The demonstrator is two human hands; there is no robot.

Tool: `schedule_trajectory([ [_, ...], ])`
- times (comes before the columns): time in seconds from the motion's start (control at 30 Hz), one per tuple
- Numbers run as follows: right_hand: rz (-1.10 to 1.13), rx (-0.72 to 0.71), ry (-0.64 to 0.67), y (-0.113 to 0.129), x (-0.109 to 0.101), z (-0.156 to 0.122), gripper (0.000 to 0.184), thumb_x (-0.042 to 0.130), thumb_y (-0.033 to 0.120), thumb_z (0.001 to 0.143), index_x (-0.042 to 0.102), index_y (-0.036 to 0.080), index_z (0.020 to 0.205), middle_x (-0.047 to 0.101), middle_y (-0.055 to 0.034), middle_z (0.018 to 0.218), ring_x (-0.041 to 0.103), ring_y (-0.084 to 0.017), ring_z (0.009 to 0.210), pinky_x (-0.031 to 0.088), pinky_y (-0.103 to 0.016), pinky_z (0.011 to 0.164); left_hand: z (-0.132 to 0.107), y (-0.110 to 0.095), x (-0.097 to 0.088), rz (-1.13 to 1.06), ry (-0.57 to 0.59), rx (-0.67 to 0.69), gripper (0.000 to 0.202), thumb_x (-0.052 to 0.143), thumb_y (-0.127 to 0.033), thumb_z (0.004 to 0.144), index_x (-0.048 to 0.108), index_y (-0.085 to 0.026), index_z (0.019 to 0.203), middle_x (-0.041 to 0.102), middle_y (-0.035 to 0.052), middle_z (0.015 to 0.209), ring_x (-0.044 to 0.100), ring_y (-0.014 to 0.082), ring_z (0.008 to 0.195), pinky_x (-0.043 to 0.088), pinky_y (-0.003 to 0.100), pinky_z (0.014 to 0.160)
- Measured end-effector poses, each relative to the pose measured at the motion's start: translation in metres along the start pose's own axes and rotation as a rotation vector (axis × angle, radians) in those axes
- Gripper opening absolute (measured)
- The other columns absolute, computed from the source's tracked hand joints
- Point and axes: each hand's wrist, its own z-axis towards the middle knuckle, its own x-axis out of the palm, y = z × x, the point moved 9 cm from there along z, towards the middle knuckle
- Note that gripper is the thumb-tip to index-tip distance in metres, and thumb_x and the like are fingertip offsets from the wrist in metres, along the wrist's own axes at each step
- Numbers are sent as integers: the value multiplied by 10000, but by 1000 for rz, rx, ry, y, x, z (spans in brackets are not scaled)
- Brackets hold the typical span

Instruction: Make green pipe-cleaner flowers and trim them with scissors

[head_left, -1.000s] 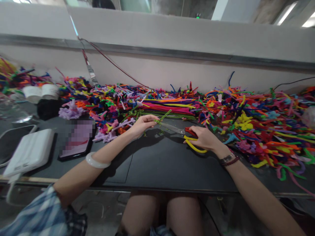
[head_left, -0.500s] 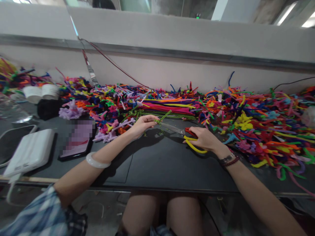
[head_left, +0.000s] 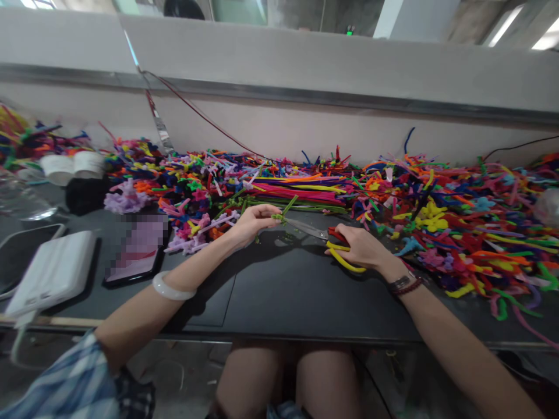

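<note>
Between the fingertips of my left hand [head_left: 257, 223] is a green pipe cleaner [head_left: 290, 205], its end pointing up and to the right. My right hand [head_left: 364, 245] grips scissors [head_left: 311, 230] with red and yellow handles; one yellow loop hangs below the fingers. The blades reach left to the green pipe cleaner, close to my left fingertips. Whether they touch it I cannot tell. Small green clippings [head_left: 287, 238] lie on the dark tabletop under the blades. Behind my hands lies a bundle of straight pipe cleaners [head_left: 301, 189], pink, yellow and purple, with green ones in front.
Heaps of bent, colourful pipe cleaners [head_left: 476, 233] spread along the back and right of the table [head_left: 297, 297]. On the left are a phone [head_left: 137, 247], a white power bank [head_left: 55, 273] with a cable, and white cups [head_left: 88, 164]. A low wall [head_left: 305, 131] stands behind.
The green pipe cleaner's tip has shifted slightly left and tilted a little. Both hands stay almost where they were, the right one still on the scissors.
</note>
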Motion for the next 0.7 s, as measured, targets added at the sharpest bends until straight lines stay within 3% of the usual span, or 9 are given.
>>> schedule_trajectory([
  [0.17, 63, 4, 8, 2, -2, 0, 376, 463, 524, 740, 445, 168, 860, 584, -88, 783, 570, -211, 675, 390, -255, 551, -1, 4, 6, -67, 77, -37, 216, 693, -123, 546, 610, -133, 745, 598, -7, 691, 577, 87, 641, 477, 227, 662],
  [0.7, 40, -24, 32, 4, 3, -1, 390, 462, 519, 749, 466, 154, 887, 589, -86, 811, 570, -215, 722, 382, -252, 590, 1, 6, 8, -73, 123, -15, 206, 677, -110, 589, 610, -132, 783, 604, -8, 702, 576, 78, 651, 490, 198, 652],
])
